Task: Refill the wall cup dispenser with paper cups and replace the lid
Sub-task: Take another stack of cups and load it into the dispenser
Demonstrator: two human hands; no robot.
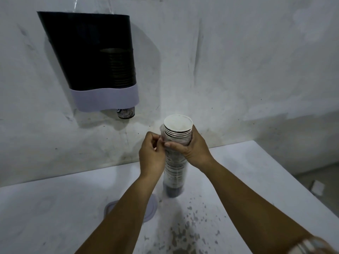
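At frame centre, the right hand grips the upright stack of cups while the left hand pinches its plastic wrap; the lid lies below on the table.

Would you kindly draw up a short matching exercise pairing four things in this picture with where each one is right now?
Things:
1. stack of paper cups
2. lid
3. wall cup dispenser
4. left hand

Places or states:
A. lying flat on the table, partly hidden by a forearm
B. mounted on the wall, a cup poking out below
C. standing upright on the table, gripped by the right hand
D. pinching the clear plastic wrap near the stack's top

Pairs: 1-C, 2-A, 3-B, 4-D
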